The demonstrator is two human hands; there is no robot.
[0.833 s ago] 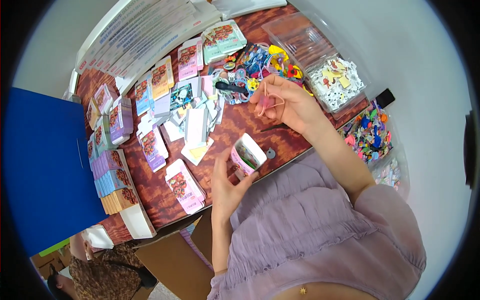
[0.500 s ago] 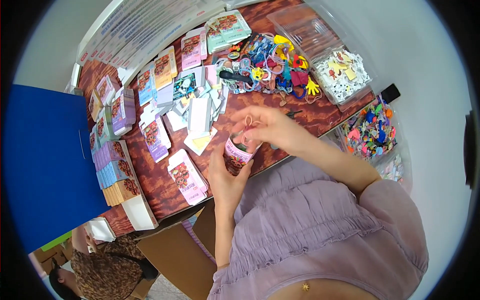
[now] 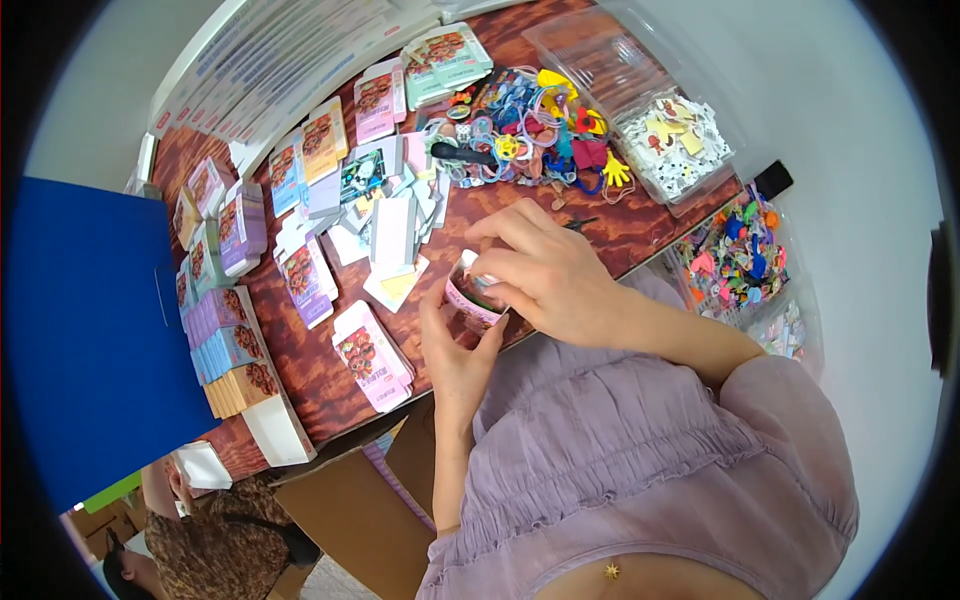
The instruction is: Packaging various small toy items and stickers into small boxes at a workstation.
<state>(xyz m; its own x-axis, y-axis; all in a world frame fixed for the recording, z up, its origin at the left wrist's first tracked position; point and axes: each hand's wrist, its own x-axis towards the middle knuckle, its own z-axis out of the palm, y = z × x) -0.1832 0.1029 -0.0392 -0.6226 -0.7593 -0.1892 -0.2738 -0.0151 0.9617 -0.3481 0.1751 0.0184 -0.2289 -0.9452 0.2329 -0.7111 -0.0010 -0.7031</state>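
Note:
My left hand (image 3: 460,372) grips a small pink carton (image 3: 474,306) near the table's front edge, thumb on one side and fingers on the other. The carton's top is open, with something dark inside. Over that opening is my right hand (image 3: 562,282), its thumb and fingers bent together and the fingertips partly in the carton. What they hold, if anything, is hidden. To the left of the carton lies a stack of flat pink cartons (image 3: 372,357). Loose cards and slips (image 3: 396,236) are heaped just beyond it.
A tangled pile of colourful trinkets (image 3: 520,130) lies at the back, beside a clear tray (image 3: 672,150) of small white pieces. Another bin of trinkets (image 3: 738,250) stands at the right. Filled cartons (image 3: 232,345) line the left, by a blue panel (image 3: 100,340). A co-worker (image 3: 205,540) sits lower left.
My right hand has come down onto the carton's opening. The pink looped cord seen at its fingers before no longer shows. My left hand keeps its grip on the carton.

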